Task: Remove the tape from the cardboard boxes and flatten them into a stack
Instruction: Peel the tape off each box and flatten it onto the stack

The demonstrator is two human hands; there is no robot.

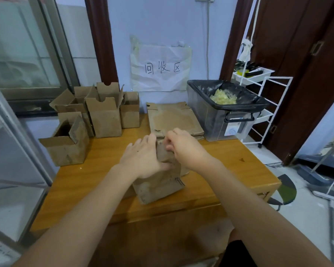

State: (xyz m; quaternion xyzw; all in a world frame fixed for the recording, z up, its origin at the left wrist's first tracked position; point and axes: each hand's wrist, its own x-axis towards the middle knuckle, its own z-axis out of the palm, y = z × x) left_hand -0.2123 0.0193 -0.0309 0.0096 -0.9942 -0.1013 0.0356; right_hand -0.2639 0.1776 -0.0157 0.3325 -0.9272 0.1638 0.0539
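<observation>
Box (158,186) top behind hands (143,158)

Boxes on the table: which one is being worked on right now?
The box at the table's middle front: both hands grip its top, the left hand and the right hand. The other boxes stand untouched at the back left.

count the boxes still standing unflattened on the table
6, possibly more hidden: five clustered back left, one in the hands at centre.
</observation>
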